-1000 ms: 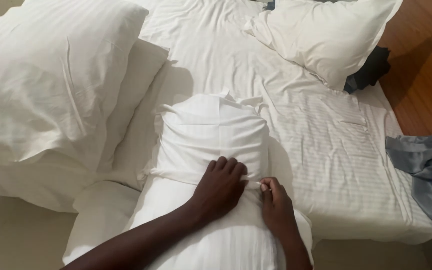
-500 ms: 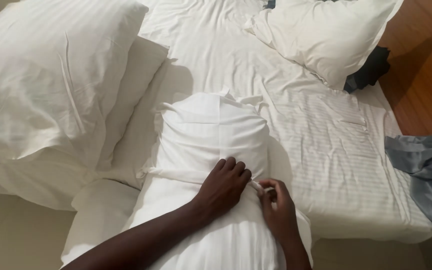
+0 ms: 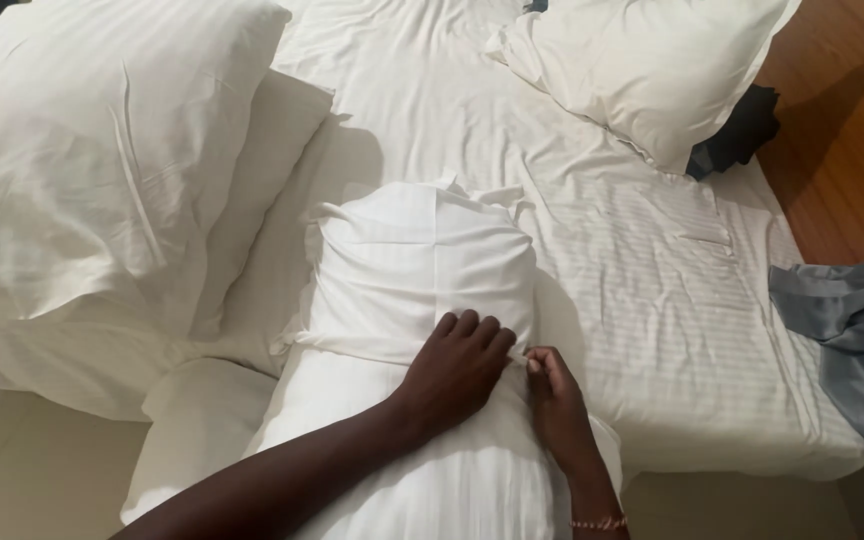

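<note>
Head view: pillow (image 3: 422, 300) at centre of the bed (image 3: 652, 330), half inside its white pillowcase (image 3: 392, 270). Left hand (image 3: 457, 365) lies flat, fingers loosely spread, pinning the case hem. Right hand (image 3: 552, 400) at its 3 o'clock pinches the hem edge (grip partly hidden). Stacked pillows (image 3: 92, 170) at 10 o'clock, another pillow (image 3: 652, 70) at 1 o'clock.

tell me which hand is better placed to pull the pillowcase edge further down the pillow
Probably the right hand: its fingertips pinch the pillowcase edge at the side of the pillow. The left hand lies flat on top, pressing rather than gripping.
</note>
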